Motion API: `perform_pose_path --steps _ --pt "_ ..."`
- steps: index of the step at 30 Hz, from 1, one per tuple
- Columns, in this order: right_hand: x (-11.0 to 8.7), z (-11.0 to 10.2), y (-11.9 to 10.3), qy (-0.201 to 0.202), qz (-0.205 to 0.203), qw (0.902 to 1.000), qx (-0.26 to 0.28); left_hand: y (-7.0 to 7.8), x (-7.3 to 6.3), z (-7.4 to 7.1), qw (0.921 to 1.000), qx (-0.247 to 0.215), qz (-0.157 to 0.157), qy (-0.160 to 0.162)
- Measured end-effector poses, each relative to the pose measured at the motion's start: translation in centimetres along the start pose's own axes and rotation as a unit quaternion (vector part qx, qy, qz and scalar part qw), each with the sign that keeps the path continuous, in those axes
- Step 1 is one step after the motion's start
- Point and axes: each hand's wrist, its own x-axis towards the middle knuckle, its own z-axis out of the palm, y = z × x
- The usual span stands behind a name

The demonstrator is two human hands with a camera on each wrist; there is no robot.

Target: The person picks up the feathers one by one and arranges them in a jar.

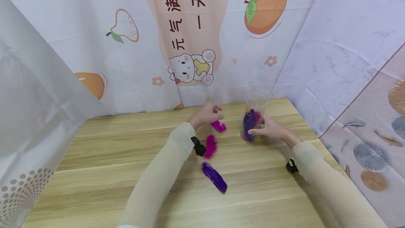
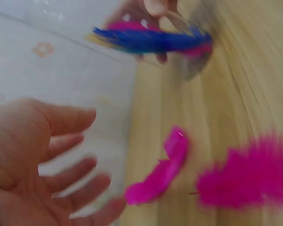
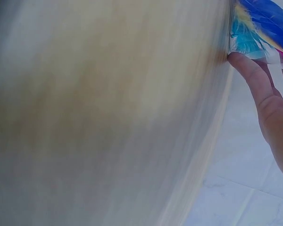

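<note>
A tall clear glass vase [image 1: 257, 103] stands near the back right of the table with feathers inside. Dark blue [image 1: 249, 125] shows most through its wall, and the wrist views add pink, yellow and turquoise. My right hand [image 1: 269, 128] grips the vase low down, thumb and fingers around its side. My left hand [image 2: 52, 165] hovers over the back of the table, its fingers loosely spread and holding nothing. Just beside it lies a curled pink feather [image 1: 218, 126]. Nearer me are a fluffy magenta feather [image 1: 210, 146] and a purple feather [image 1: 215, 177].
The wooden table [image 1: 120, 157] ends at a printed curtain [image 1: 136, 90] along the back. More cloth hangs at the left and right sides. Both forearms wear pale sleeves with black straps at the wrists.
</note>
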Motion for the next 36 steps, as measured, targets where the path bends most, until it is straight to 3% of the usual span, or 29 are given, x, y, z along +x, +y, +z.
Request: perform_pose_path --steps 5,9,13,17,21,26,29,36 --pt "0.0 0.0 0.0 0.000 0.004 1.0000 0.006 -2.1 0.5 1.2 0.9964 0.041 -0.057 0.047" --pt "0.0 0.0 0.2 -0.002 0.004 0.9999 0.012 -3.4 1.0 2.1 0.9914 0.019 -0.102 0.080" --pt "0.0 0.0 0.3 -0.002 0.002 0.9999 0.013 -4.4 1.6 2.8 0.9800 -0.004 -0.154 0.125" --pt "0.0 -0.1 0.2 -0.003 -0.006 0.9999 0.011 -4.6 2.0 3.2 0.9716 -0.002 -0.176 0.158" --pt "0.0 -0.2 -0.1 -0.002 -0.011 0.9999 0.011 -4.2 2.4 3.6 0.9674 0.050 -0.189 0.161" --pt "0.2 0.0 0.0 -0.005 -0.010 0.9999 0.002 -3.3 2.5 4.1 0.9524 0.112 -0.244 0.144" --pt "0.3 0.1 0.0 -0.006 -0.011 0.9999 0.001 -2.9 2.5 4.0 0.9471 0.121 -0.265 0.133" --pt "0.1 0.0 0.0 0.002 -0.003 1.0000 -0.004 -3.2 2.5 3.9 0.9508 0.099 -0.264 0.129"
